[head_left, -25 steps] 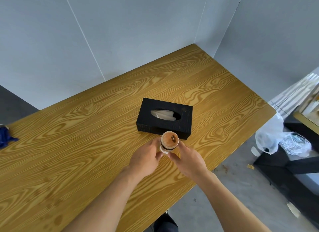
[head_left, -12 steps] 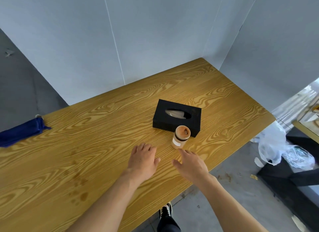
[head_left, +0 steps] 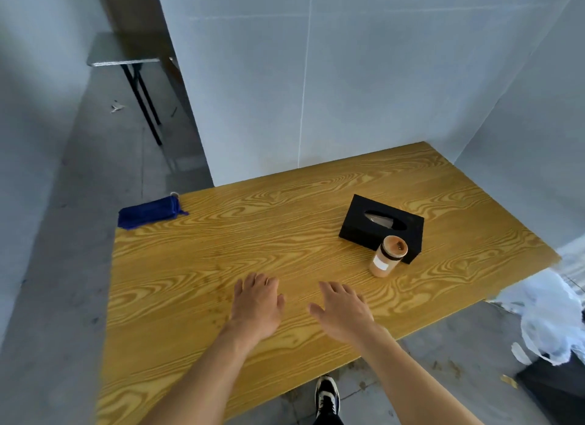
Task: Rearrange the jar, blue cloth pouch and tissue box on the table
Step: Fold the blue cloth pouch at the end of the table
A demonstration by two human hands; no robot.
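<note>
Head view: both hands, left (head_left: 257,304) and right (head_left: 343,310), splayed empty; pouch (head_left: 148,212) overhangs table (head_left: 196,266) corner (far left).

Your left hand (head_left: 257,303) and right hand (head_left: 343,310) hover flat and empty over the near middle of the table (head_left: 221,266), with bare wood all around them. Ahead and to your right the jar (head_left: 387,255) stands upright, tight against the near side of the black tissue box (head_left: 381,228), so there's no gap to slip fingers between those two. The jar's near and left sides are open. Off to the far left the blue cloth pouch (head_left: 148,212) lies at the table's corner, and the wide stretch of wood between it and your left hand is open. Grey wall panels (head_left: 348,92) close off the far edge behind the box.
</note>
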